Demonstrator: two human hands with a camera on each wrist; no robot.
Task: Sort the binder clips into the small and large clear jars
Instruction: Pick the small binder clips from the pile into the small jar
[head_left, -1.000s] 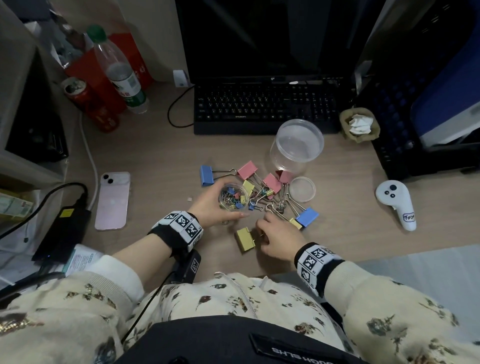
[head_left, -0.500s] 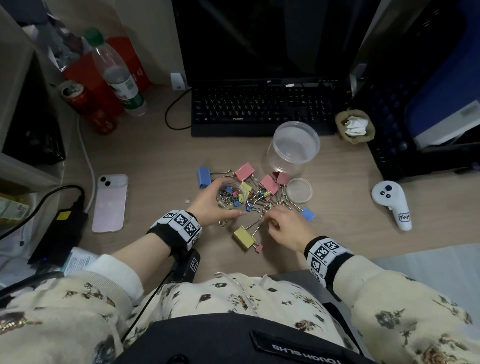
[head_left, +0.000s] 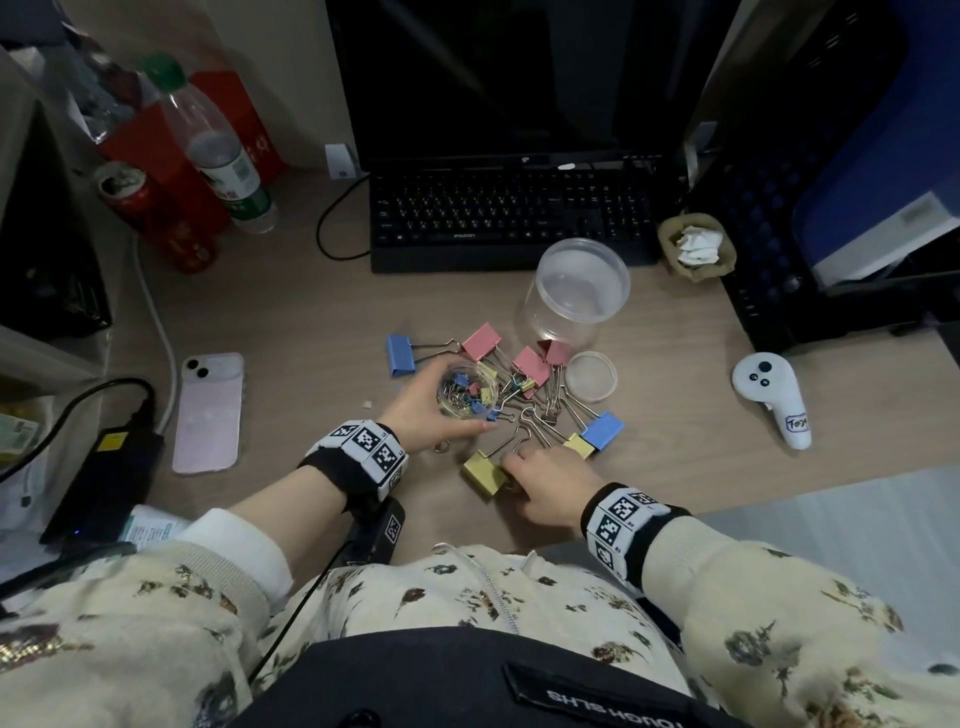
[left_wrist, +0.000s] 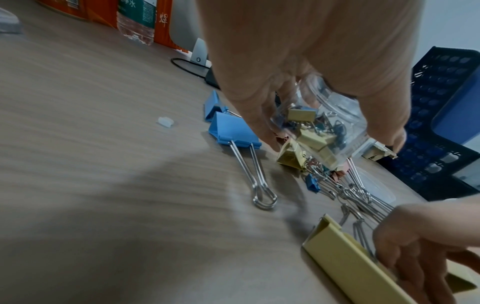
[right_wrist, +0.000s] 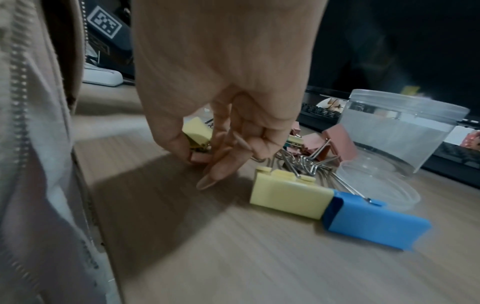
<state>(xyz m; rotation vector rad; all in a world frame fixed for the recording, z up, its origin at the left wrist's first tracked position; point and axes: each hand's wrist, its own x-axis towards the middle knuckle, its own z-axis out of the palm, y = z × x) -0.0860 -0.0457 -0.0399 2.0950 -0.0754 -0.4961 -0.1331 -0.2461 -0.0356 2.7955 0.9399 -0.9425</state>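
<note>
We see an office desk (head_left: 291, 312) — a dark monitor (head_left: 519, 78) with a black keyboard (head_left: 509, 218) at the far edge, a phone (head_left: 209, 413) and power adapter (head_left: 111, 467) at left, a blue file crate (head_left: 769, 249) at right.

On the desk (head_left: 291, 312), the large jar (head_left: 574, 291) stands far and right of the binder clips (head_left: 524, 384), just before the keyboard (head_left: 509, 218). The lid (head_left: 591, 375) lies right of the clips. The small jar (head_left: 467, 391), with clips in it, sits at their left. A phone (head_left: 210, 413) lies well left, a controller (head_left: 771, 402) well right.
</note>
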